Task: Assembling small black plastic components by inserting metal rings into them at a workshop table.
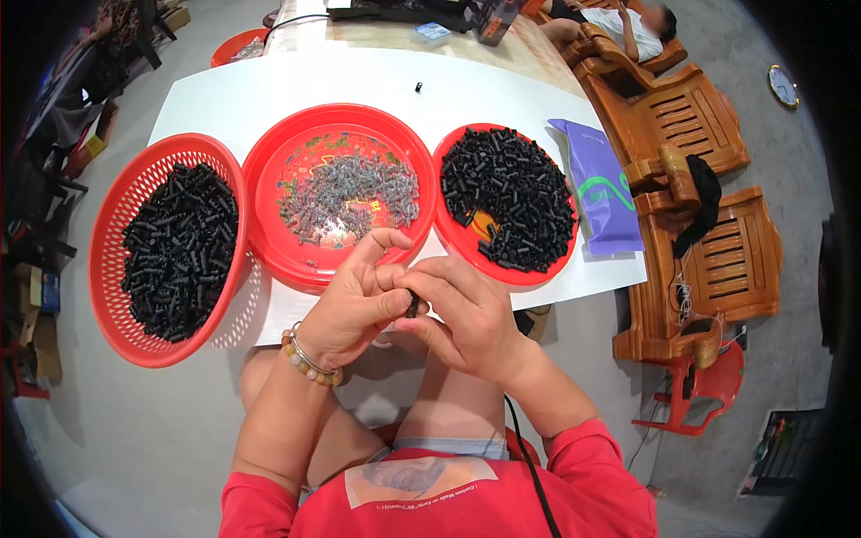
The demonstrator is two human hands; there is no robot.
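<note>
Both hands meet in front of my chest, just off the near edge of the white table. A small black cylindrical plastic part [413, 305] is pinched between them. My left hand [354, 300], with a beaded bracelet and a metal bangle at the wrist, grips it between thumb and fingers. My right hand [471, 314] closes on the same part from the other side. Beyond them lies a red tray [254, 215] of small clear and metallic pieces, too small to name. A red plate [457, 254] on the right holds many black cylindrical parts [507, 193].
At the left, a red perforated basket [106, 260] overhangs the white table [359, 76], full of black parts [184, 242]. One loose black piece [418, 87] lies farther back. A purple package [603, 193] rests at the right edge, near wooden chairs [717, 255] and a seated person [619, 31].
</note>
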